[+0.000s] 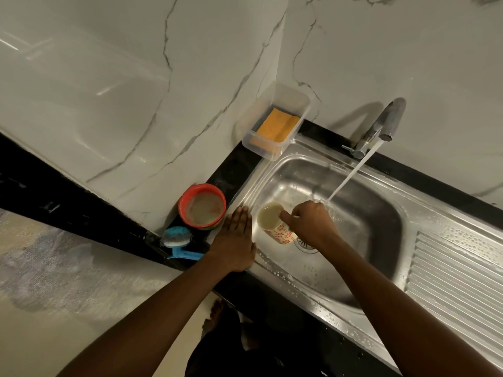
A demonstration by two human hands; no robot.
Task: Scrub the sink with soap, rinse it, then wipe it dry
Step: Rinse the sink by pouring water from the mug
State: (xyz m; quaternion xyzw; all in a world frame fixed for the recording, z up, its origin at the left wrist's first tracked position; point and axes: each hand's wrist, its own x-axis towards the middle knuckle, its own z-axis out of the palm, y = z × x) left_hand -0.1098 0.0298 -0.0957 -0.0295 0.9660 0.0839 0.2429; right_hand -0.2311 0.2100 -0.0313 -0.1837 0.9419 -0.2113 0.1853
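Gripping a flower-patterned cup [276, 227] with the right hand [310, 224], fingers curling round its side and one digit reaching over the rim. Holding that cup tilted inside the sink [367, 227], near the basin's left wall and just beside the drain [306, 245], with its mouth showing pale, cloudy water. Pressing the left hand [236, 238] palm down on the sink's left rim, fingers straight and lying close together, gripping nothing. Running water [351, 172] from the tap [388, 122] at the back edge in a slanting stream, landing in the basin just beside the right hand's knuckles. Standing over a wet sink, with droplets and suds glistening along the front rim and on the ribbed drainboard [457, 270] to the right. Working beside a black counter [234, 170] bearing a red bowl [202, 206] of murky liquid and, nearer the front edge, a blue scrub brush [177, 239] lying with its handle pointing toward the left wrist. Facing a marble wall [109, 104], with a clear plastic tub [299, 102] sitting in the back left corner by the sink and holding an orange sponge [277, 125].
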